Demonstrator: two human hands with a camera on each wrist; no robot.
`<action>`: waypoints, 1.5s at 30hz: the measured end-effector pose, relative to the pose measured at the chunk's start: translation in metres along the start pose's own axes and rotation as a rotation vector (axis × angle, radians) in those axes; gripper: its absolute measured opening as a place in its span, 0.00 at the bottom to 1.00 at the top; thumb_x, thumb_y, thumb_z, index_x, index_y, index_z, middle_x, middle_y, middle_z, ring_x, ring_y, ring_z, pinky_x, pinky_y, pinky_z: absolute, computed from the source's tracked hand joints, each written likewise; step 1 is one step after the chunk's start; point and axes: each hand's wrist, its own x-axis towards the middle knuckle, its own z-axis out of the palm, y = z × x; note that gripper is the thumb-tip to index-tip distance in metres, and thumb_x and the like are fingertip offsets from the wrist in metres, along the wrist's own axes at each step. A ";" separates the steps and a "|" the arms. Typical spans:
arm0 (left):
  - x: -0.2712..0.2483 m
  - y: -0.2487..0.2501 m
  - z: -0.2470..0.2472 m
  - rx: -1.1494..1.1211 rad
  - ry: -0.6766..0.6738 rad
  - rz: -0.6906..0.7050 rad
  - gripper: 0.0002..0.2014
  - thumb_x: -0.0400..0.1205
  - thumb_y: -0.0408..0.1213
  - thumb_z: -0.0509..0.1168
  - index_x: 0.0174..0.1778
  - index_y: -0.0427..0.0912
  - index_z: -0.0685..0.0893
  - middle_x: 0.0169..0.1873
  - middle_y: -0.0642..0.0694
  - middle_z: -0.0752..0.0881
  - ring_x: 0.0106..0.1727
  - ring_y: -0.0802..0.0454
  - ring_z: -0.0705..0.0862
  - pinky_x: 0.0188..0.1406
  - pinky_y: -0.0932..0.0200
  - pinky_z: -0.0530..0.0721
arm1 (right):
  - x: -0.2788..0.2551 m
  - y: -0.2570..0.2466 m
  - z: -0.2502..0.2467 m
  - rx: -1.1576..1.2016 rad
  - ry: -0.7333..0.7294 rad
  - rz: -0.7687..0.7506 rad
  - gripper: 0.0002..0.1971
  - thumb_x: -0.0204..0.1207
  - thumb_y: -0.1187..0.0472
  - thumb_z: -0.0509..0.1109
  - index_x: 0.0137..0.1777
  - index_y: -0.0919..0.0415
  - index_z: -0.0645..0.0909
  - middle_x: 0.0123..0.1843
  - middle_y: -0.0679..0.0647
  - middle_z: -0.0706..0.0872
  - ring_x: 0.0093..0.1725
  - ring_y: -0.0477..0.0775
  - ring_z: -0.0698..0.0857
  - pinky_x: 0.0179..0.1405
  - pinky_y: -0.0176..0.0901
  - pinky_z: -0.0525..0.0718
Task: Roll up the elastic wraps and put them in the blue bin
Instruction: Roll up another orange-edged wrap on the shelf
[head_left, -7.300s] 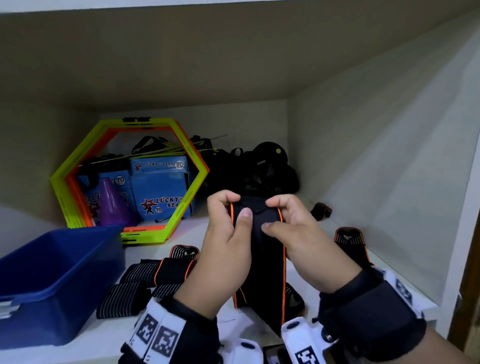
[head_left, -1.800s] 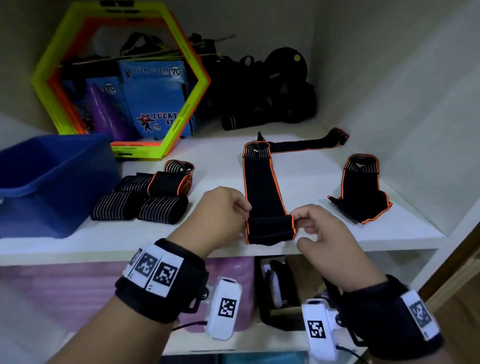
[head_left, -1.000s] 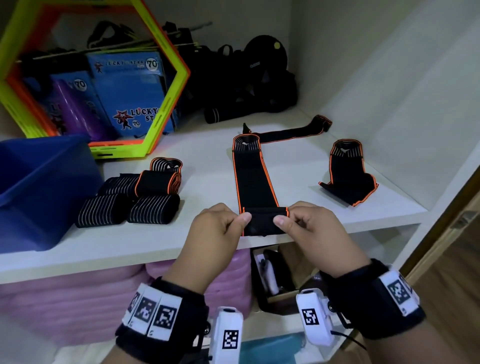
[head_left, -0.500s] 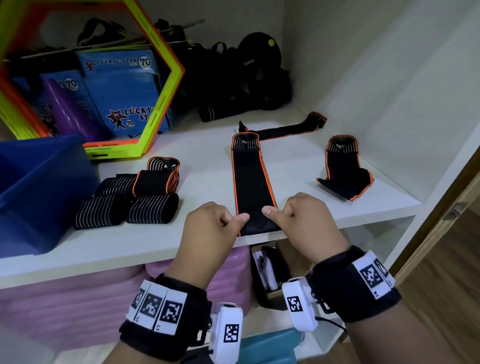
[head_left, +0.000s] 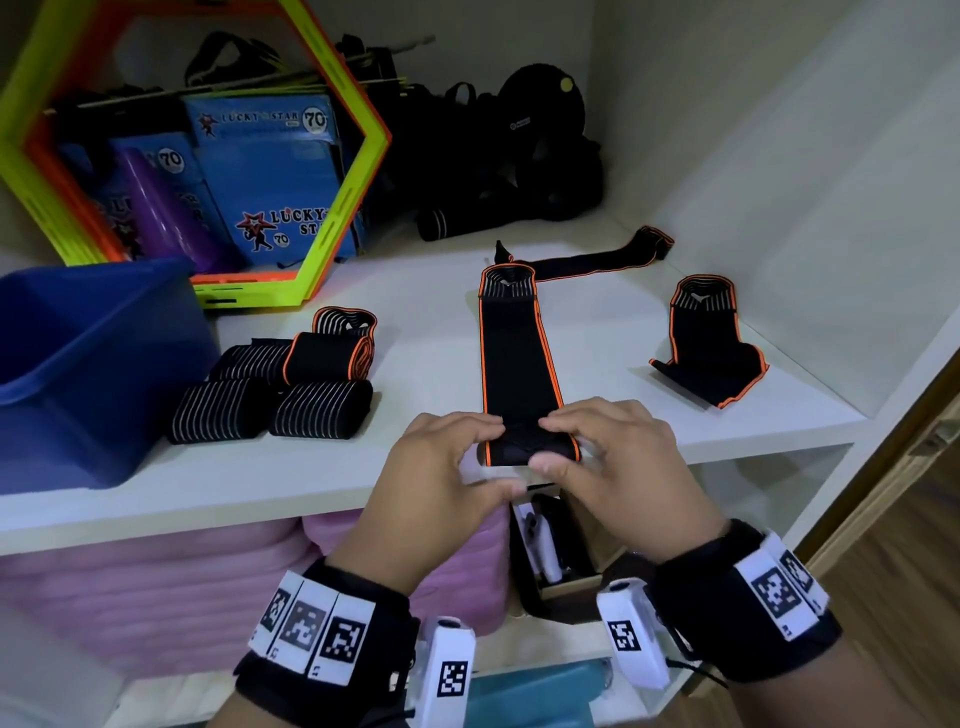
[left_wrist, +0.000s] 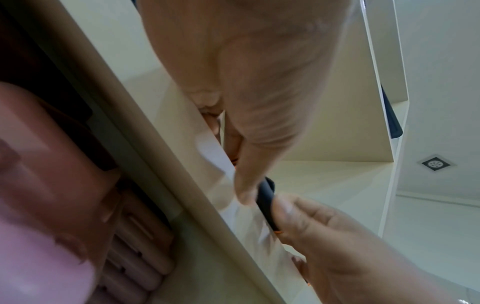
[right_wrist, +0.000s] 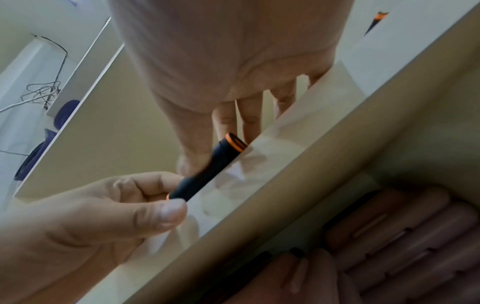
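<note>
— White shelf board (head_left: 597, 332) inside a pale cupboard is the surface. What stands on it, from the left?

— First the blue plastic bin (head_left: 98, 364), cut off by the left edge. Behind it leans a yellow-green and orange hexagon frame (head_left: 332, 218), with blue printed boxes (head_left: 270, 171) and a purple cone (head_left: 156, 208) seen through it. Then three rolled striped black wraps (head_left: 291, 376) lie together, one with orange trim. At the back is a dark pile of black gear (head_left: 519, 166); I cannot make out its single pieces.

— And the wrap in work?

— The long black elastic wrap with orange edges (head_left: 517, 364) lies flat along the shelf, with its near end at the front edge. The left hand (head_left: 441, 467) and the right hand (head_left: 613, 457) both pinch this near end between thumb and fingers. In the right wrist view it is a tight small roll (right_wrist: 207, 170). Half a second ago this end lay flatter under the thumbs.

— More to the right?

— Two more unrolled wraps: a thin one (head_left: 597, 257) at the back, and a folded one (head_left: 711, 343) near the wall. Under the shelf, pink things (head_left: 156, 571) are partly hidden.
</note>
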 end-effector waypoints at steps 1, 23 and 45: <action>0.000 0.000 0.000 0.013 -0.005 0.002 0.23 0.71 0.45 0.82 0.63 0.54 0.88 0.60 0.67 0.86 0.63 0.64 0.79 0.66 0.66 0.77 | -0.003 0.002 -0.001 -0.038 -0.015 -0.005 0.21 0.73 0.32 0.67 0.63 0.35 0.82 0.62 0.28 0.83 0.66 0.41 0.75 0.67 0.49 0.68; 0.021 0.015 0.001 -0.273 0.131 -0.312 0.10 0.80 0.45 0.74 0.52 0.55 0.79 0.28 0.44 0.89 0.26 0.58 0.81 0.34 0.59 0.76 | 0.018 -0.015 -0.005 0.232 0.086 0.304 0.14 0.78 0.45 0.72 0.59 0.41 0.73 0.28 0.44 0.83 0.44 0.41 0.85 0.66 0.55 0.70; 0.010 0.002 0.017 0.141 0.223 0.148 0.13 0.81 0.31 0.70 0.57 0.51 0.92 0.58 0.55 0.90 0.50 0.48 0.81 0.56 0.70 0.73 | 0.003 -0.020 0.013 -0.090 0.198 0.086 0.08 0.80 0.52 0.70 0.57 0.41 0.85 0.62 0.38 0.80 0.57 0.53 0.76 0.51 0.53 0.77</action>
